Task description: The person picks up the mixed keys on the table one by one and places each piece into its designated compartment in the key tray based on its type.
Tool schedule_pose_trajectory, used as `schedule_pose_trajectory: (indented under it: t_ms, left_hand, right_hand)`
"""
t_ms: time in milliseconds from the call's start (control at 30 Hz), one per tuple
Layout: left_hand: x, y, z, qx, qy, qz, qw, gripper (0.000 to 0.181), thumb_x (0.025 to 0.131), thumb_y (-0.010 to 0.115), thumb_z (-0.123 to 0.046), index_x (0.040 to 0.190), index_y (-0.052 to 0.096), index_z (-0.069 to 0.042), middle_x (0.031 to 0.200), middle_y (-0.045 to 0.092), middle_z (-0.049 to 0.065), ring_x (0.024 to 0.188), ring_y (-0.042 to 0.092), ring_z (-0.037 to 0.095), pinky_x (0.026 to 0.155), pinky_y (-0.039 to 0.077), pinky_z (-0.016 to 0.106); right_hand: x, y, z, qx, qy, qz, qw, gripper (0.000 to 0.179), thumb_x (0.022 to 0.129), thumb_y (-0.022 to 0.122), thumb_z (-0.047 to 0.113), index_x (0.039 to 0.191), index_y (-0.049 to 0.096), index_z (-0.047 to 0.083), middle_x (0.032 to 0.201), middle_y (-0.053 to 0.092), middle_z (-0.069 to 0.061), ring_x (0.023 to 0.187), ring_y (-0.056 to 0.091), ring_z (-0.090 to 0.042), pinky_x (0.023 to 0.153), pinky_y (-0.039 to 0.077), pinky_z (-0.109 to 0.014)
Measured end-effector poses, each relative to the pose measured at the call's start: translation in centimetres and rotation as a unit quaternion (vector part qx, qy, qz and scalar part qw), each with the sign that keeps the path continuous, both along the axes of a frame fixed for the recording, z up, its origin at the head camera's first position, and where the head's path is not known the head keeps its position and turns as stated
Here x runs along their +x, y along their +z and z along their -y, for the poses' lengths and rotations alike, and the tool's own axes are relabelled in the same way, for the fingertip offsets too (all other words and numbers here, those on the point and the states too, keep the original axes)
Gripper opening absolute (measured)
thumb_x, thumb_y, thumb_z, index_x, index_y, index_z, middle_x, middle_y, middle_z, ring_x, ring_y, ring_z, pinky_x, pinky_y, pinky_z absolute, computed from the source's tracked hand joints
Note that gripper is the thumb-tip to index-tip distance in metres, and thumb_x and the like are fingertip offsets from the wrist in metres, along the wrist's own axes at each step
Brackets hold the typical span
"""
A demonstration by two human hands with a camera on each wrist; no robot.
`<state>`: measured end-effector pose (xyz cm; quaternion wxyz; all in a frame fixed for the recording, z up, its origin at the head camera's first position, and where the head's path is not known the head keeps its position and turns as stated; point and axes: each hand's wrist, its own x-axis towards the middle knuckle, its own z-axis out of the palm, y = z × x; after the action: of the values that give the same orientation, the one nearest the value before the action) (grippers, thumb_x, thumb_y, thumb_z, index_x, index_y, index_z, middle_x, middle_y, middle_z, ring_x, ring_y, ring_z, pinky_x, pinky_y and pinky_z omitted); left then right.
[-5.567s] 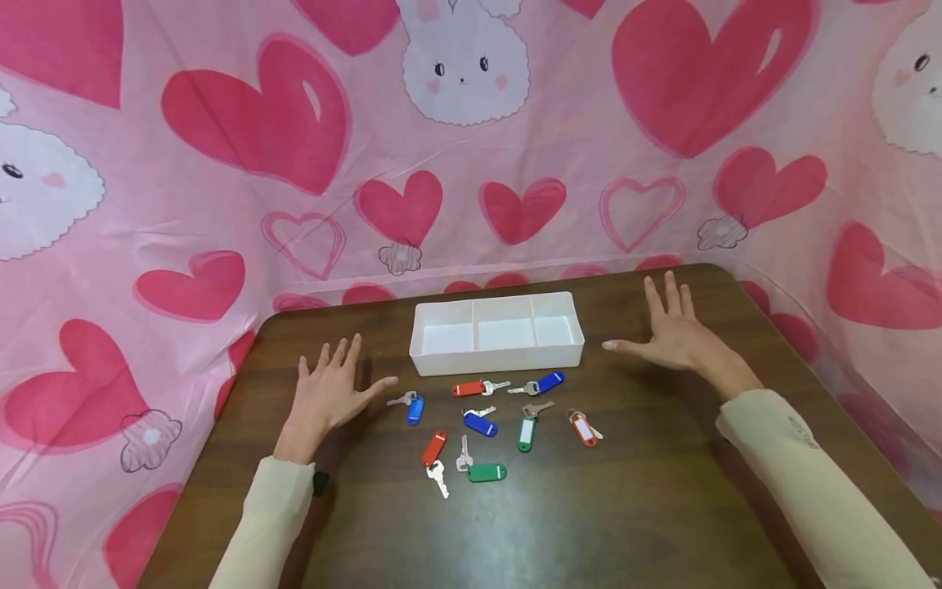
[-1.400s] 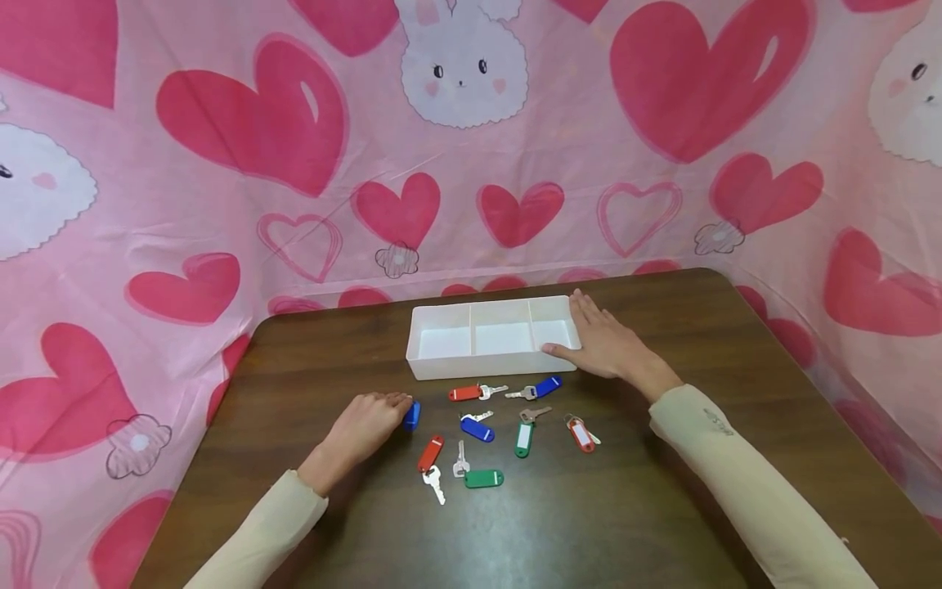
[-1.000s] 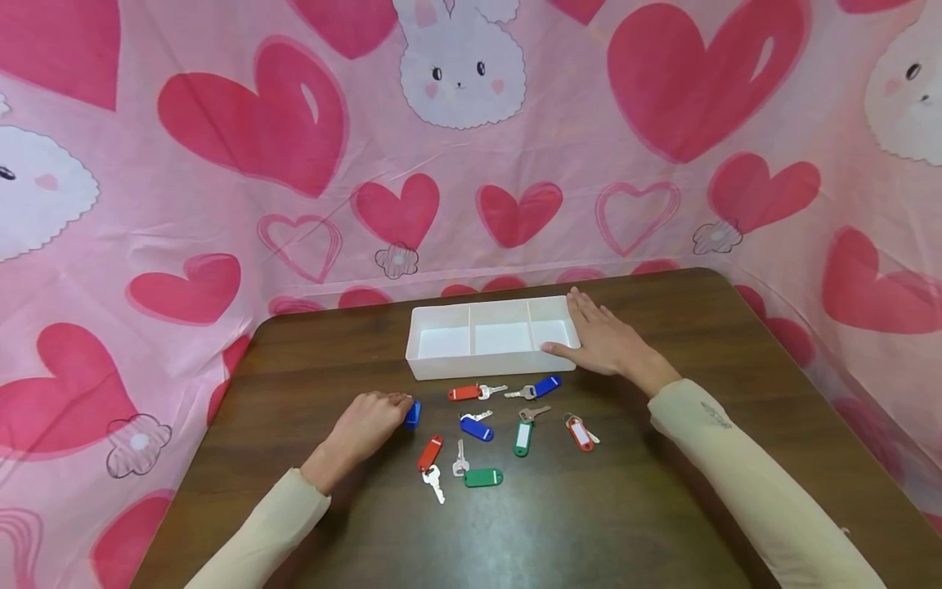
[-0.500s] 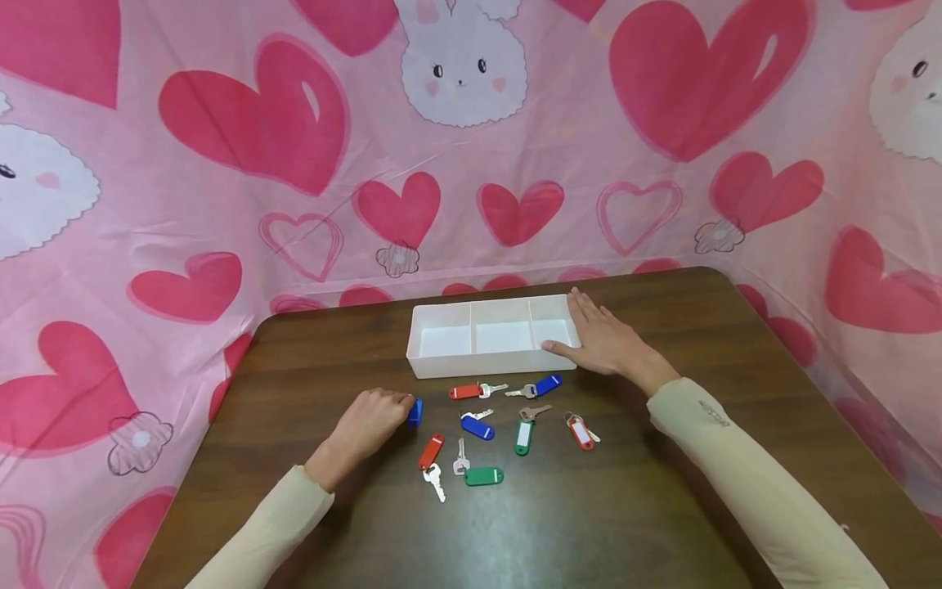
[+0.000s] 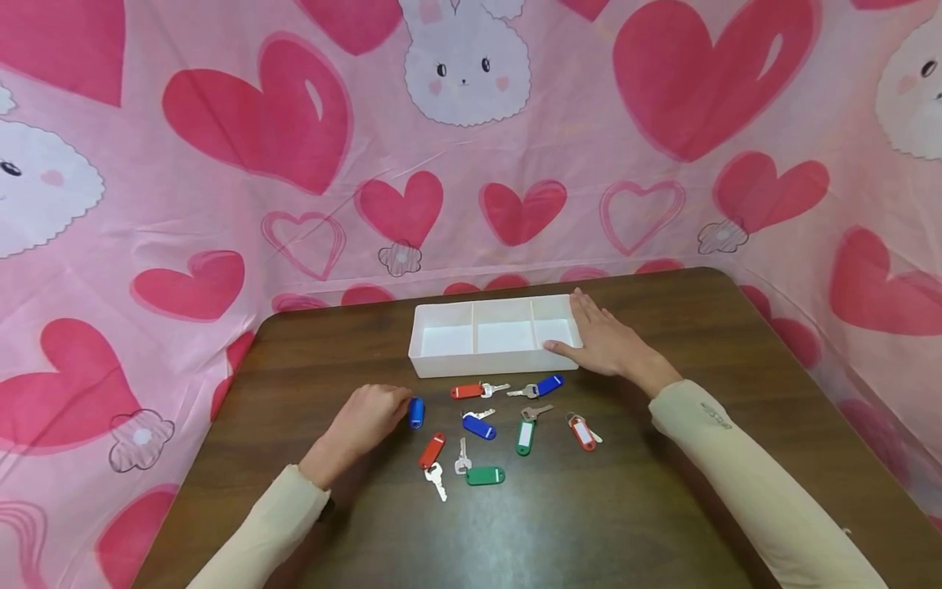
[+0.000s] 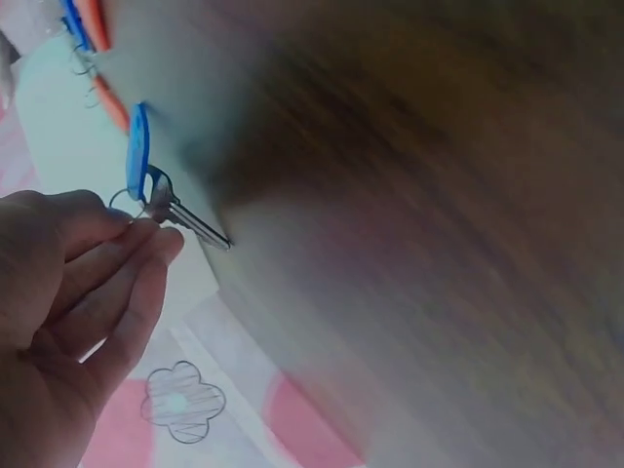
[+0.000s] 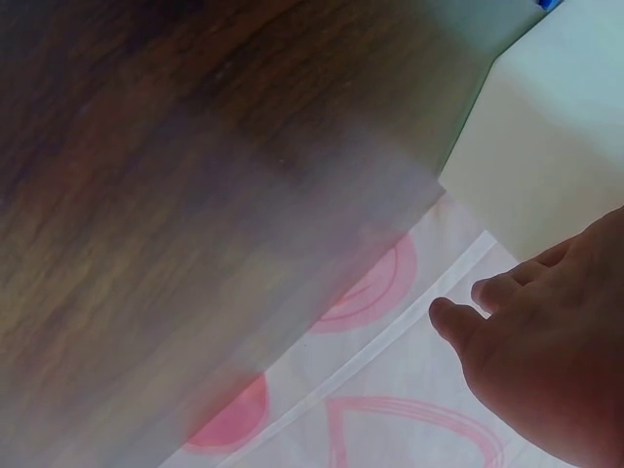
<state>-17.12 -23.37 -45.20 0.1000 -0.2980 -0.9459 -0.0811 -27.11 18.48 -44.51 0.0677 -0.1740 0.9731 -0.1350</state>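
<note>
My left hand (image 5: 368,417) is at the left of the scattered keys. Its thumb and fingertips pinch the ring of a key with a blue tag (image 5: 416,412). In the left wrist view the blue tag (image 6: 137,156) stands above the fingertips and the silver key (image 6: 195,220) points away from them. My right hand (image 5: 611,342) rests on the right end of a white three-compartment tray (image 5: 493,365), fingers extended along the end wall, thumb over the front rim. The right wrist view shows the hand (image 7: 556,331) against the tray's pale wall (image 7: 546,136).
In front of the tray lie more tagged keys: red (image 5: 467,392), blue (image 5: 549,384), another blue (image 5: 479,426), green (image 5: 525,437), red with white label (image 5: 582,433), red (image 5: 432,451) and green (image 5: 486,476). Behind the brown table (image 5: 589,523) hangs a pink heart-patterned cloth (image 5: 515,147).
Both hands were spread apart over the table at first. The left has moved to the blue-tagged key and grips its ring; the tag has since turned slightly. The right has moved onto the tray's end.
</note>
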Motion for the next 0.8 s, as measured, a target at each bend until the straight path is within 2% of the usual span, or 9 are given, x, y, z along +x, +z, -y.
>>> schedule_pose_trajectory:
  t_ms: [133, 300, 533, 800]
  left_hand:
    - [0.1, 0.3, -0.3, 0.051, 0.022, 0.039, 0.9977, 0.013, 0.088, 0.083, -0.008, 0.101, 0.081, -0.006, 0.086, 0.080, 0.003, 0.066, 0.067, 0.010, 0.069, 0.064, 0.027]
    - [0.2, 0.6, -0.6, 0.077, 0.031, 0.055, 0.9950, 0.016, 0.088, 0.084, -0.009, 0.103, 0.082, -0.005, 0.090, 0.081, 0.005, 0.066, 0.064, 0.008, 0.067, 0.060, 0.020]
    - [0.4, 0.9, -0.7, 0.082, 0.035, 0.049, 0.9948, 0.019, 0.087, 0.084, -0.007, 0.106, 0.082, -0.005, 0.095, 0.082, 0.006, 0.071, 0.071, 0.010, 0.067, 0.060, 0.017]
    - [0.5, 1.6, -1.0, 0.111, 0.039, 0.035, 0.9925, 0.016, 0.088, 0.083, -0.005, 0.105, 0.081, -0.007, 0.092, 0.082, 0.006, 0.064, 0.060, 0.005, 0.060, 0.054, 0.015]
  right_hand:
    - [0.0, 0.1, 0.0, -0.005, -0.001, 0.004, 1.0000, 0.124, 0.091, 0.041, 0.088, 0.167, -0.002, 0.000, 0.178, 0.001, -0.020, 0.165, 0.006, -0.042, 0.132, 0.017, -0.060]
    - [0.1, 0.2, 0.0, -0.010, -0.001, 0.011, 0.9999, 0.124, 0.091, 0.040, 0.088, 0.167, -0.003, 0.000, 0.178, -0.001, -0.020, 0.166, 0.005, -0.042, 0.132, 0.017, -0.061]
    - [0.1, 0.2, -0.1, -0.013, 0.001, 0.019, 0.9997, 0.125, 0.091, 0.041, 0.088, 0.167, -0.005, 0.001, 0.178, -0.002, -0.019, 0.166, 0.003, -0.042, 0.131, 0.016, -0.062]
    - [0.1, 0.1, -0.1, -0.015, 0.000, 0.021, 0.9997, 0.125, 0.091, 0.042, 0.088, 0.167, -0.005, 0.001, 0.178, -0.003, -0.019, 0.166, 0.003, -0.042, 0.131, 0.017, -0.062]
